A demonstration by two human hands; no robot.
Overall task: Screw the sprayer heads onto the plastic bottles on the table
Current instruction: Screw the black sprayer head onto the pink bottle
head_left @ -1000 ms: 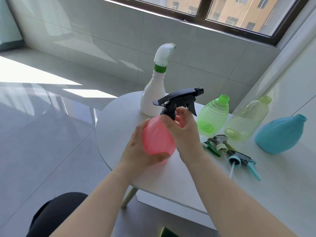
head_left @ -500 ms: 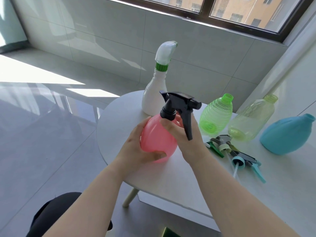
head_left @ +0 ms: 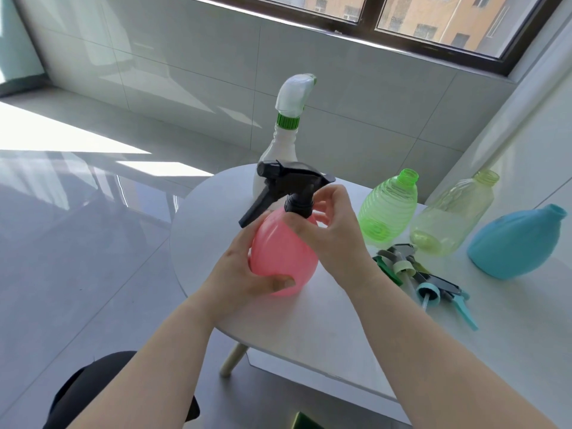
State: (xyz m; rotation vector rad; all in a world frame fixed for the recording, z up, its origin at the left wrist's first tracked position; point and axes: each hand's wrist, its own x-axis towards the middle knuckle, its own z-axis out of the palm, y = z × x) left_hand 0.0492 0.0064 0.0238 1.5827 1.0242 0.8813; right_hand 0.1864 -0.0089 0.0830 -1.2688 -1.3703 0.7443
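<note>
A person's left hand wraps the rounded belly of a translucent pink plastic bottle, thumb pressed across its lower front, holding it just above the left edge of the round white surface. The right hand curls over the bottle's shoulder, fingertips pinched on the ribbed black collar of a black trigger sprayer head seated on the neck; its trigger hangs toward the left. Both forearms reach in bare from the lower frame.

No brand, label or lettering can be read on any item.

Near the far edge behind the pink bottle stands a white opaque bottle, fitted with a white sprayer and a green ribbed collar. Toward the right side of the surface lean three uncapped bottles: a ridged, bright green one, a pale yellow-green clear one and a smooth, matte turquoise one. In front of them lies a heap of loose sprayer heads in green, cream and teal, their dip tubes pointing toward the near edge.
</note>
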